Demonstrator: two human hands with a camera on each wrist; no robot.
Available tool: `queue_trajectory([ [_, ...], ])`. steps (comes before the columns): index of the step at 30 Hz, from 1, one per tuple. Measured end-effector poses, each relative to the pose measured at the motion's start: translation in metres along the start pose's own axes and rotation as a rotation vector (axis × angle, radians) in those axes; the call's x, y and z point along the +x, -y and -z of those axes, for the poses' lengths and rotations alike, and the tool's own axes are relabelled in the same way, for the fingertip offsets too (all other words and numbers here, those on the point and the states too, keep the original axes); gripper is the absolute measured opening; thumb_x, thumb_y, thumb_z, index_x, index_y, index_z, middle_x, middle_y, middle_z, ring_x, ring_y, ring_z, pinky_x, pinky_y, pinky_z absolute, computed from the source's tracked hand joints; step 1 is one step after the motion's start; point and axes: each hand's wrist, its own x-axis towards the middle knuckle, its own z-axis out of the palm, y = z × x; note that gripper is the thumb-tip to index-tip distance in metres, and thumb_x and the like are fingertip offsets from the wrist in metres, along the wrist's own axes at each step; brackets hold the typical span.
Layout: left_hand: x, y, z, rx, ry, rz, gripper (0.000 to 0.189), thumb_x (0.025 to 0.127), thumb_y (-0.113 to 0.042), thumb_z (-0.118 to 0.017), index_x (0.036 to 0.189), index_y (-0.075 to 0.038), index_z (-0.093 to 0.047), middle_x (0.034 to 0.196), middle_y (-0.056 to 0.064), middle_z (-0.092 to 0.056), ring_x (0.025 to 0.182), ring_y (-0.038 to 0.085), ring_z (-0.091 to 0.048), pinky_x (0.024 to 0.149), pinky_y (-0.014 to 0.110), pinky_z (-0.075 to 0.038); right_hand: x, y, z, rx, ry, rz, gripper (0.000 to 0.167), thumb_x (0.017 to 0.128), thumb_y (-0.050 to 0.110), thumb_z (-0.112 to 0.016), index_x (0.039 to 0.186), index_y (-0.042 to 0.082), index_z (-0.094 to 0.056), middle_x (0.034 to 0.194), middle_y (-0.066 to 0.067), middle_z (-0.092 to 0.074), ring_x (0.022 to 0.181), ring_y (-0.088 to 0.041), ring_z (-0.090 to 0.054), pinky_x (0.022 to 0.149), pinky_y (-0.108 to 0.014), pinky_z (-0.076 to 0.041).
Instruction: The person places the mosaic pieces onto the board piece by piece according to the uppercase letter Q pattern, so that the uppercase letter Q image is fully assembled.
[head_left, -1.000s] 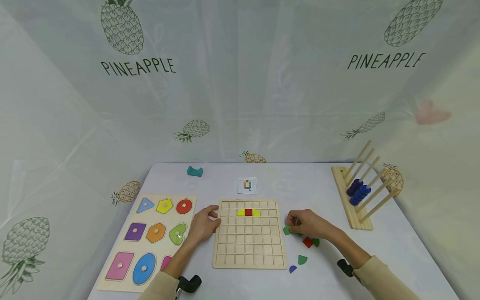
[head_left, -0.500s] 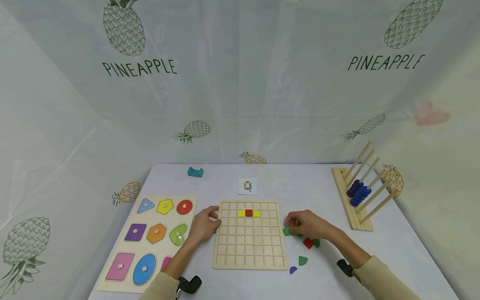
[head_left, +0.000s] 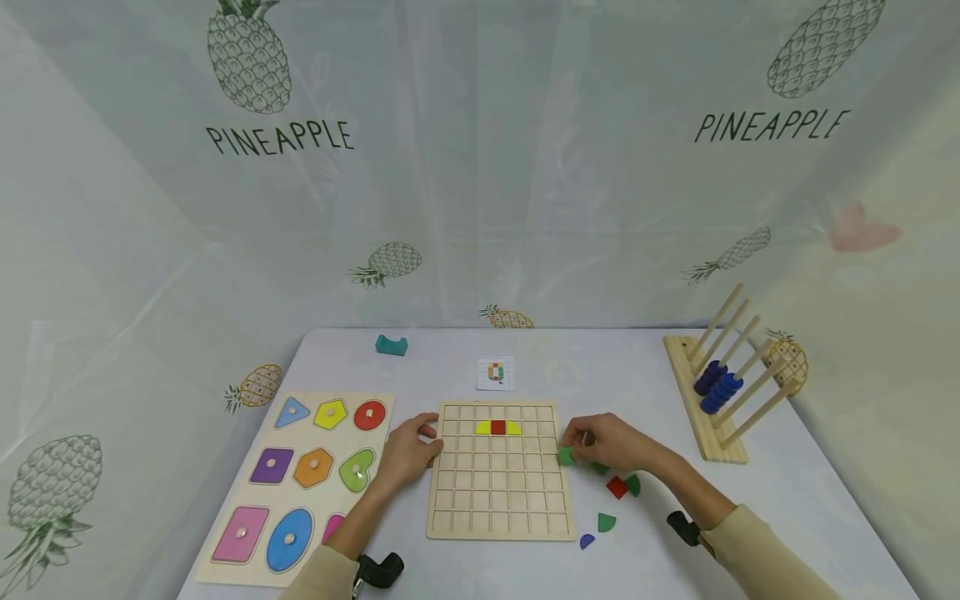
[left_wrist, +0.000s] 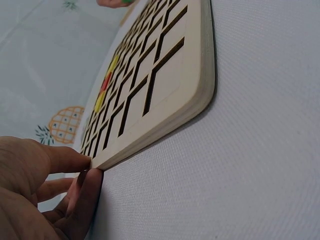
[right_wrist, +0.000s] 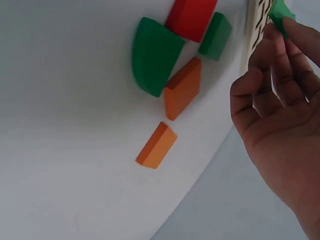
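Note:
My left hand (head_left: pixel 407 450) grips the left edge of a wooden grid board (head_left: pixel 499 504); in the left wrist view thumb and finger pinch its rim. Set in an upper row of the board are a red square (head_left: pixel 498 427) and two yellow pieces (head_left: pixel 513 428) on either side of it. Just off the board's right edge, my right hand (head_left: pixel 611 443) pinches a green block (head_left: pixel 566 457) between thumb and fingertip. Below that hand, in the right wrist view, lie a green quarter-circle block (right_wrist: pixel 156 57), a red block (right_wrist: pixel 192 17), another green block (right_wrist: pixel 216 37) and two orange blocks (right_wrist: pixel 183 90).
A pattern card (head_left: pixel 496 374) lies behind the board. To the left is a knobbed shape puzzle (head_left: pixel 255 492). A peg rack (head_left: pixel 701 400) with blue beads stands at right, a teal block (head_left: pixel 392 345) at the back. Nearer me lies a purple half-round piece (head_left: pixel 587 542).
My right hand has lifted the green block and shifted slightly left with it, toward the board. The left hand stays at the board's edge.

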Motion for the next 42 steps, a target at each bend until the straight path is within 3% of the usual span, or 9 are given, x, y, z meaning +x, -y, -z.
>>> queue_trajectory([
  [11, -0.001, 0.001, 0.001, -0.003, 0.000, 0.011, 0.046, 0.086, -0.010, -0.073, 0.131, -0.007, -0.064, 0.092, 0.002, -0.066, 0.055, 0.007, -0.059, 0.052, 0.025, -0.049, 0.034, 0.018, -0.008, 0.017, -0.020, 0.030, 0.006, 0.093, 0.023, -0.073, 0.098, 0.022, -0.069, 0.082, 0.011, -0.064, 0.075, -0.010, -0.058, 0.064, -0.025, -0.048],
  [23, 0.000, 0.003, 0.002, 0.013, -0.002, 0.007, 0.046, 0.085, -0.011, -0.073, 0.130, -0.008, -0.065, 0.091, 0.001, -0.066, 0.055, 0.007, -0.058, 0.052, 0.025, -0.048, 0.064, 0.033, -0.021, 0.019, -0.027, 0.057, 0.006, 0.094, 0.019, -0.071, 0.100, 0.019, -0.070, 0.086, 0.012, -0.066, 0.078, -0.010, -0.059, 0.068, -0.026, -0.050],
  [42, 0.001, -0.001, 0.001, 0.008, 0.005, 0.010, 0.047, 0.085, -0.010, -0.074, 0.130, -0.007, -0.064, 0.091, 0.003, -0.066, 0.054, 0.008, -0.059, 0.053, 0.026, -0.048, 0.073, 0.031, -0.035, -0.045, -0.007, 0.033, 0.005, 0.093, 0.021, -0.072, 0.096, 0.020, -0.068, 0.083, 0.012, -0.062, 0.076, -0.010, -0.057, 0.069, -0.026, -0.049],
])
